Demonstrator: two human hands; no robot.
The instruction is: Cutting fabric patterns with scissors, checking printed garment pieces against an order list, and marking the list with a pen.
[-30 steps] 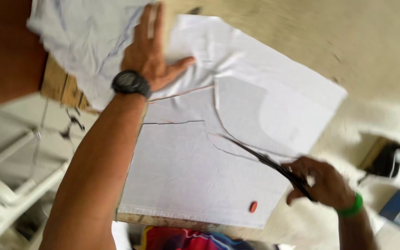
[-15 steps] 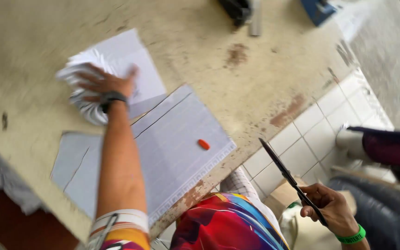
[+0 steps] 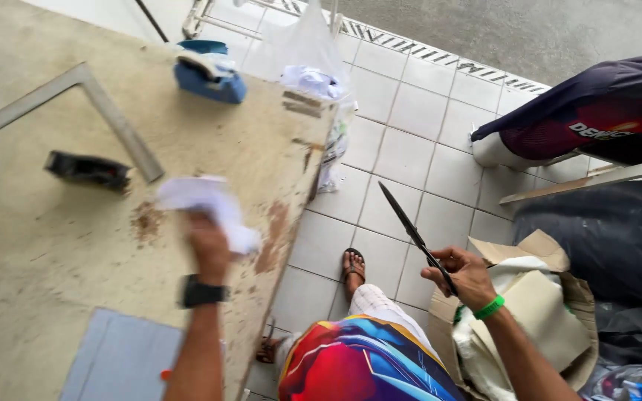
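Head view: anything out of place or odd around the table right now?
The scissors in the right hand are off the table, blades closed, pointing up over the tiled floor. The left hand holds crumpled white scraps. The tabletop looks stained and worn.

The crumpled white fabric scrap (image 3: 206,204) is a bunched, irregular piece of thin cloth. It is held in the left hand (image 3: 208,249), above the worn beige worktable (image 3: 53,245), near the table's right edge. Part of the scrap hangs down past the fingers on the side toward that edge.

The long black-bladed scissors (image 3: 416,236) are gripped at the handle by the right hand (image 3: 466,276). The blades are together and point up and to the left. The scissors are off the table, to the right of its edge, over the tiled floor.
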